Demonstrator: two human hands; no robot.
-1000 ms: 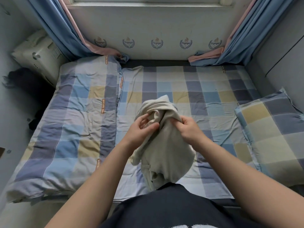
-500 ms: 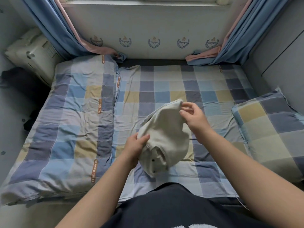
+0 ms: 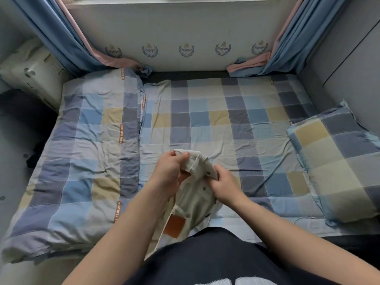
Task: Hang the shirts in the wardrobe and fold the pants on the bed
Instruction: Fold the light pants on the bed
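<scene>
I hold a pair of cream-coloured pants (image 3: 192,202) bunched up over the near edge of the bed (image 3: 205,120). Their waistband with metal buttons is uppermost and a brown leather patch shows lower down. My left hand (image 3: 170,173) grips the waistband at its left end, thumb on top. My right hand (image 3: 224,184) pinches the waistband beside a button. The legs of the pants hang down toward my body and are partly hidden by my arms and dark shirt. No wardrobe or shirts are in view.
The bed has a checked blue, grey and yellow sheet. A folded checked duvet (image 3: 86,153) lies on its left half and a matching pillow (image 3: 337,161) on the right. Blue curtains (image 3: 61,38) hang at both far corners. A white box (image 3: 30,73) stands at the far left.
The pants have turned so the waistband and leather patch now face up. My left hand moved up to the waistband's left end and my right hand came down and closer.
</scene>
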